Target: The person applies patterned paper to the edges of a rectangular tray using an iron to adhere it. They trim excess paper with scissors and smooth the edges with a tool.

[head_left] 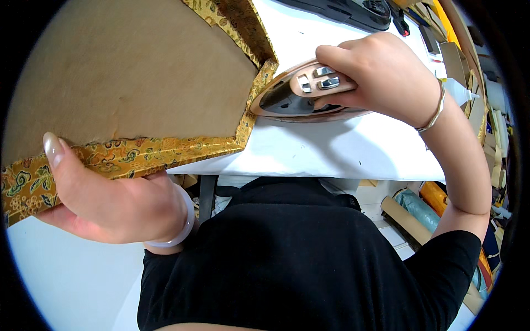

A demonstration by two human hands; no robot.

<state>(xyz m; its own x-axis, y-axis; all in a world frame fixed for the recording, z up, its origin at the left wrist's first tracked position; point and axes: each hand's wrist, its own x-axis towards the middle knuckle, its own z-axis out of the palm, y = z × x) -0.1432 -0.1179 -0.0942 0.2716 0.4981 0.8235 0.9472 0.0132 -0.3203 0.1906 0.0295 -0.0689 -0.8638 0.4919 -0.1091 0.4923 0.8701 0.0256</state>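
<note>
My right hand [375, 71] is wrapped round the handle of a clothes iron [287, 99] with a shiny dark and copper-coloured body. The iron's tip touches the folded edge of gold brocade fabric [165, 151] at the corner of a large tan board [138, 71]. Patterned with flowers, the brocade wraps the board's near and right edges. My left hand [116, 204] grips the board's near edge at the left, thumb on top over the brocade and fingers underneath. The iron's soleplate is hidden from view.
Beneath the board and iron lies a white table [331, 154]. A black device [353, 11] stands at its far side. To the right are a white squeeze bottle [458, 91] and cardboard pieces. Several rolls of material [414, 209] lie on the floor at lower right.
</note>
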